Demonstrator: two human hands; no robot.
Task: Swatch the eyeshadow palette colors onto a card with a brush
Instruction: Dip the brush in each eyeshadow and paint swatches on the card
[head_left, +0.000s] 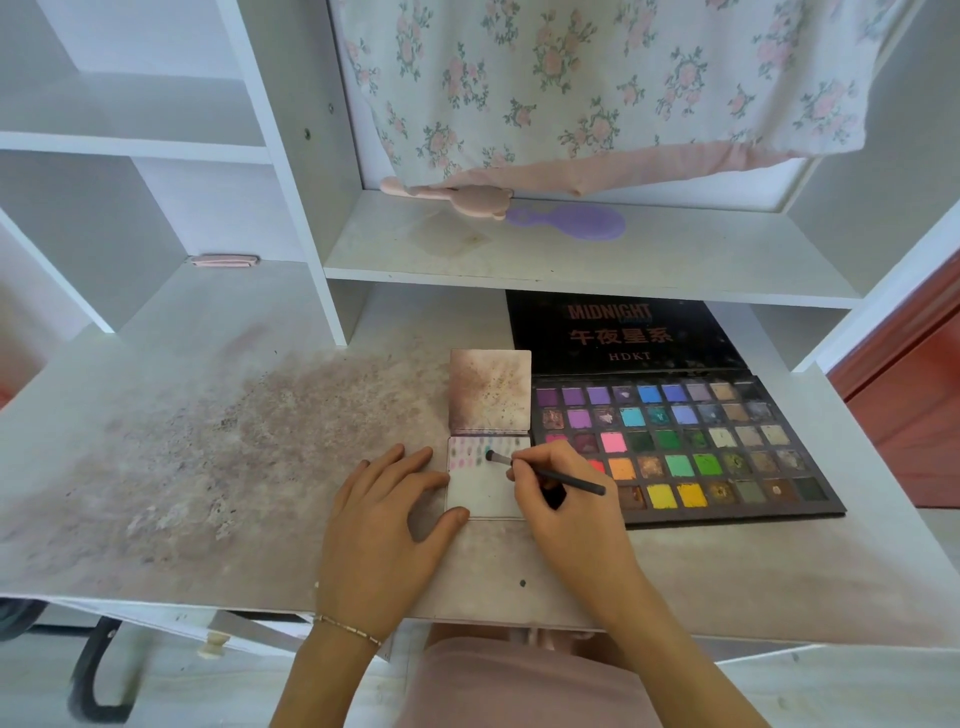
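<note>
- right hand (558, 499) pinches the eyeshadow brush (545, 472) pen-style; fingers clamped on the handle; long axis runs lower-right to upper-left, bristle tip on the swatch card (488, 493) near its top row
- left hand (384, 514) flat, fingers spread, pinning the card's left edge to the worktop (208, 467)
- eyeshadow palette (691, 447) touches the card's right side, nearer the right hand
- bare lower card leaves room for more swatches; open stained flap (491, 389) bounds it on top
</note>
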